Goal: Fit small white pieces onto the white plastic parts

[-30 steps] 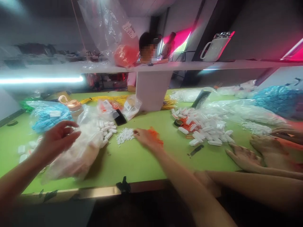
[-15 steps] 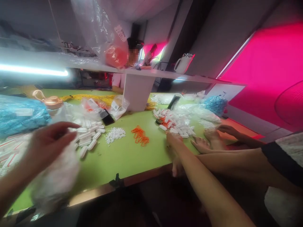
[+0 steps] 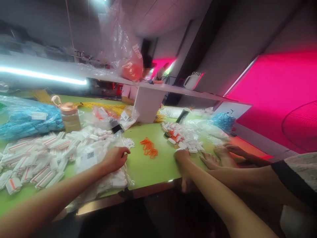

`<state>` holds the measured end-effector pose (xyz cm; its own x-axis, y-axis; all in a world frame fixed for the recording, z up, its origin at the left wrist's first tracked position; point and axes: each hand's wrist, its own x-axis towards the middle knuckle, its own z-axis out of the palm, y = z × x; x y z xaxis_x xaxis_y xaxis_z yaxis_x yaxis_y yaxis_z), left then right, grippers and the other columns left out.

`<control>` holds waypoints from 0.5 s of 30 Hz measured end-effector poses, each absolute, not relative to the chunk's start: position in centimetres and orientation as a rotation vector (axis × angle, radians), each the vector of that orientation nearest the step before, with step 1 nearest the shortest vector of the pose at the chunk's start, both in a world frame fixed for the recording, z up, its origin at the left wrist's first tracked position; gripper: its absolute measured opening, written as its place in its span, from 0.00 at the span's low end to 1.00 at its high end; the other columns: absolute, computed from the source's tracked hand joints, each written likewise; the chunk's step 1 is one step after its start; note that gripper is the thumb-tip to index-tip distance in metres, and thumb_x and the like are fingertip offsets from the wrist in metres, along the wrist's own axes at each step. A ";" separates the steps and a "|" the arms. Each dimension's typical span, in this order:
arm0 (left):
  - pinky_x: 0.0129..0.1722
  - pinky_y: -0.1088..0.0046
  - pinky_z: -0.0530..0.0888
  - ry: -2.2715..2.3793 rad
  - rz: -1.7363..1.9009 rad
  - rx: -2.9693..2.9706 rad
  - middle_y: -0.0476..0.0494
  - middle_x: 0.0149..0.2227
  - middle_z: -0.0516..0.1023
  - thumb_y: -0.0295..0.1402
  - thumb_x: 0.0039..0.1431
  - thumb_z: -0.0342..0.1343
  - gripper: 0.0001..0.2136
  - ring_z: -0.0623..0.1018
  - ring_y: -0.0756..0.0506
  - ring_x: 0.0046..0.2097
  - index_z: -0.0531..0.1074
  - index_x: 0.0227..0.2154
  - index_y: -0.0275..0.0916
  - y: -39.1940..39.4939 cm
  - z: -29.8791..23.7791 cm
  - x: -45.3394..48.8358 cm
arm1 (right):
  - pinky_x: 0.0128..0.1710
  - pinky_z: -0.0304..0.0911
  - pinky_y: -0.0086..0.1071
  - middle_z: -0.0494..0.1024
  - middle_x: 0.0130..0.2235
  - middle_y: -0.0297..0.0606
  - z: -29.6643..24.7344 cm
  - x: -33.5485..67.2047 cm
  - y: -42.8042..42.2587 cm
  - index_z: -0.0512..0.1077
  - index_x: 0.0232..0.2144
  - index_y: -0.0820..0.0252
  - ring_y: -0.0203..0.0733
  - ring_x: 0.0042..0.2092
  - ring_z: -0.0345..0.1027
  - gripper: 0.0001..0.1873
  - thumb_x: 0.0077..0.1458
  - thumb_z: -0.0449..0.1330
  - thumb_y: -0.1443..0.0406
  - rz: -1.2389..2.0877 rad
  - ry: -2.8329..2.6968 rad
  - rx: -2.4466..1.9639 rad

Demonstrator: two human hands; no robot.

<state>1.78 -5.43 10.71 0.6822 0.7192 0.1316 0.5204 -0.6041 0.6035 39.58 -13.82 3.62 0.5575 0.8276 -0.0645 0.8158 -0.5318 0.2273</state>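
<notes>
My left hand [image 3: 115,160] lies over a clear plastic bag [image 3: 90,158] with a QR label, its fingers curled down and apparently closed on the film. Beyond the fingertips, small white beads [image 3: 129,143] show, partly covered by the bag. To the right, orange strips [image 3: 149,147] lie in a loose heap. My right hand [image 3: 183,158] rests at the table's edge beside a pile of white wrapped packets [image 3: 189,142]. Its thumb points downward, apart from the palm; the other fingers are mostly hidden, and I see nothing held.
Many striped white packets [image 3: 44,165] spread over the green table [image 3: 146,173] at left. Behind them stand a bottle [image 3: 70,115] and a blue bundle in plastic [image 3: 32,119]. A co-worker's hands [image 3: 220,157] lie close to my right hand. A shelf [image 3: 170,86] crosses above.
My left hand has moved right, its fingers going from spread to curled, and the plastic bag has shifted right with it. The view has turned slightly left. My right hand stays put.
</notes>
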 end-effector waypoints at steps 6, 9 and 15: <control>0.33 0.71 0.68 0.921 0.395 2.460 0.47 0.28 0.79 0.37 0.58 0.49 0.22 0.75 0.47 0.29 0.69 0.55 0.38 -5.0 11.4 1.4 | 0.47 0.68 0.44 0.71 0.51 0.43 4.2 40.6 -13.0 0.67 0.51 0.62 0.44 0.48 0.69 0.20 0.60 0.58 0.58 -0.010 1.299 2.248; 0.35 0.71 0.69 1.001 0.582 2.481 0.44 0.31 0.80 0.38 0.58 0.49 0.21 0.76 0.47 0.30 0.71 0.52 0.38 -2.9 11.8 0.8 | 0.47 0.68 0.44 0.71 0.51 0.44 4.5 41.2 -13.3 0.67 0.51 0.62 0.44 0.49 0.69 0.20 0.60 0.58 0.58 -0.012 1.399 2.125; 0.46 0.66 0.71 1.098 0.693 2.355 0.37 0.46 0.79 0.35 0.53 0.53 0.19 0.77 0.42 0.45 0.73 0.48 0.37 2.5 11.1 0.3 | 0.45 0.69 0.42 0.72 0.50 0.43 5.1 42.4 -13.6 0.68 0.50 0.62 0.42 0.47 0.70 0.19 0.60 0.58 0.58 0.041 1.639 2.059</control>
